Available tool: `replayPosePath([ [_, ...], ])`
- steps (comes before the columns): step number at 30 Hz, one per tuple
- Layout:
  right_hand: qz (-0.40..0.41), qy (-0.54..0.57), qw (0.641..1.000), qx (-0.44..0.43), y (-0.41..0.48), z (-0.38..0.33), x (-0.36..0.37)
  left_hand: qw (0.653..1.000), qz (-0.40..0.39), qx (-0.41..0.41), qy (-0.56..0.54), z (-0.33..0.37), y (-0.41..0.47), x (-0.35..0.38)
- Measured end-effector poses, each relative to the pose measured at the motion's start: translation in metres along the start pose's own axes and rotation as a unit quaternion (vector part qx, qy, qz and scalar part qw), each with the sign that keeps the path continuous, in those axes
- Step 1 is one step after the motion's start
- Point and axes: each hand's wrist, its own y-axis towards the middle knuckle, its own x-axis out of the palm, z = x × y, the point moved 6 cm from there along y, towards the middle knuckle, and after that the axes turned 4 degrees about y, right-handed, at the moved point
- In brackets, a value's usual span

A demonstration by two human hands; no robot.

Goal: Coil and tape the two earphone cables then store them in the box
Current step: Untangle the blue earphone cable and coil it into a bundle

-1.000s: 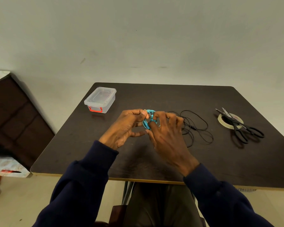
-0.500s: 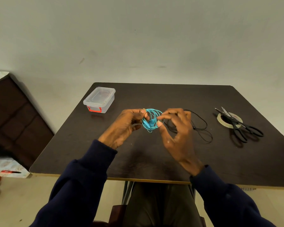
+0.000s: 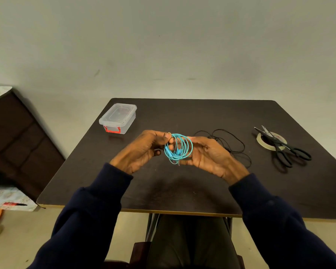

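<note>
A turquoise earphone cable (image 3: 179, 148) is wound into a round coil above the middle of the dark table (image 3: 202, 117). My left hand (image 3: 142, 150) pinches the coil's upper left edge between thumb and fingers. My right hand (image 3: 208, 154) cups the coil's right side, palm turned toward it, fingers hidden behind the loops. A black earphone cable (image 3: 229, 142) lies loose and tangled on the table just behind my right hand. The clear plastic box (image 3: 118, 118) with a lid and red latch stands shut at the table's far left.
A roll of tape (image 3: 270, 141) lies at the right of the table with black scissors (image 3: 285, 150) resting across it. A dark wooden cabinet (image 3: 17, 140) stands left of the table. A pale wall rises behind the table.
My right hand has turned from fingers over the coil to cupping it from the right. The turquoise loops now show as a full open ring. My left hand keeps its pinch.
</note>
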Motion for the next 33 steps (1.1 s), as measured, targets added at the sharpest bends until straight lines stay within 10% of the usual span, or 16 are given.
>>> replayPosePath([
  [20, -0.06, 0.01, 0.998, 0.02, -0.005, 0.016, -0.009, 0.996, -0.029, -0.003, 0.088, -0.007, -0.001, -0.005],
  [33, 0.082, -0.073, 0.988, -0.107, -0.011, 0.0, -0.013, 0.995, 0.05, 0.054, 0.072, -0.006, 0.0, -0.007],
])
